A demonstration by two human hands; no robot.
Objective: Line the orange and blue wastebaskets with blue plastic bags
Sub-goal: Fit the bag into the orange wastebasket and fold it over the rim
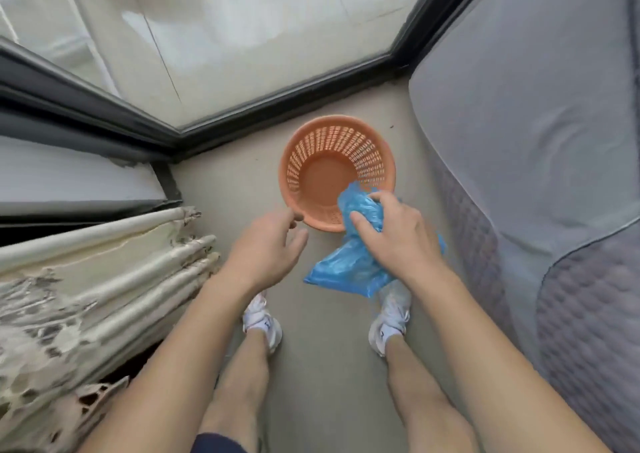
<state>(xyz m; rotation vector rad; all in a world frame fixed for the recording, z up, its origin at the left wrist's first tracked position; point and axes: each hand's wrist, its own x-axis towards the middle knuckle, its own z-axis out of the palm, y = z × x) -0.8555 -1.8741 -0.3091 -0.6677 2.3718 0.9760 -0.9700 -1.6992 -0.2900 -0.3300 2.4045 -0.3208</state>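
- Orange wastebasket point(346, 141) is sitting upright on the floor point(311, 400), mouth facing up, slotted wall and plain bottom showing.
- Blue plastic bag point(346, 269) is hanging crumpled at the wastebasket's near-right rim. Its upper end is overlapping that rim and poking over the mouth, and its lower end is trailing down on the near side of the wastebasket.
- Right hand point(394, 234) is clamping the bag around its middle, thumb and fingers curling into the plastic, right at the wastebasket's near-right edge.
- Left hand point(266, 245) is hovering at the wastebasket's near-left rim, fingers loosely curved and apart, gripping nothing. Fingertips are sitting just beside the rim; cannot tell if they are touching it.
- White shoes point(261, 321) are standing on the floor on the near side of the wastebasket, one under each arm. The bag's lower end is covering part of the right one.
- Dark window frame point(277, 106) is running along the floor just behind the wastebasket, with glass point(242, 37) beyond it.
- Grey quilted furniture point(536, 141) is filling the space right of the wastebasket, near it, with a strip of floor showing between.
- Cream curtain point(104, 272) with lace edging is bunching in folds well left of the wastebasket.
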